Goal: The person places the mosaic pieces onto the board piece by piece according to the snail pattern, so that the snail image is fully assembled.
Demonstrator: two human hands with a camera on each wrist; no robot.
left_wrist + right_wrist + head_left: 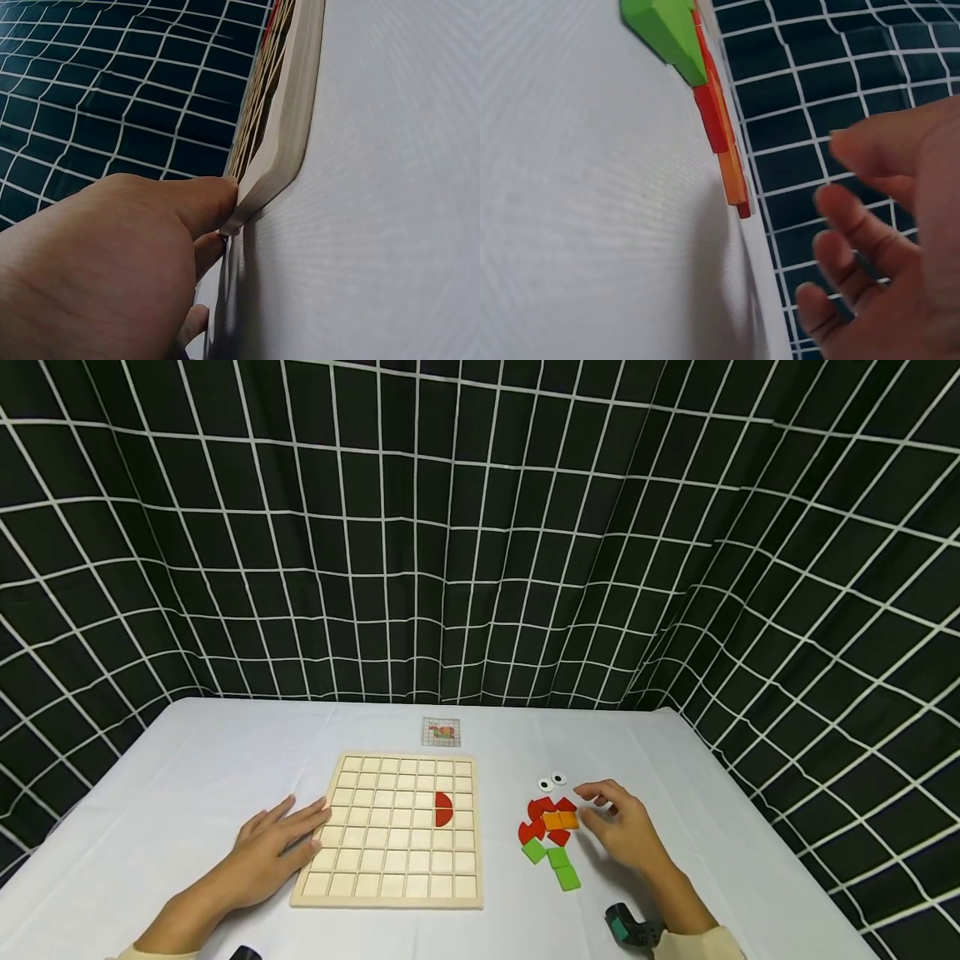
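Observation:
A square wooden grid board (pixel 382 860) lies on the white table, with two red quarter-circle pieces (pixel 444 810) in neighbouring cells on its right half. My left hand (pixel 273 847) rests along the board's left edge with fingers extended; in the left wrist view the thumb touches the board's corner (pixel 277 165). My right hand (pixel 618 827) hovers just right of the loose pieces, its fingers bent loosely and holding nothing. Beside it lie orange squares (pixel 561 821), red pieces (pixel 532 833), green squares (pixel 567 877) and two white eye discs (pixel 558 778).
A small picture card (pixel 441 732) lies behind the board, showing a red, green and orange figure on a grid. A black strap device (pixel 633 929) is on the right wrist. Black curtains (pixel 450 527) with white grid lines stand around the table.

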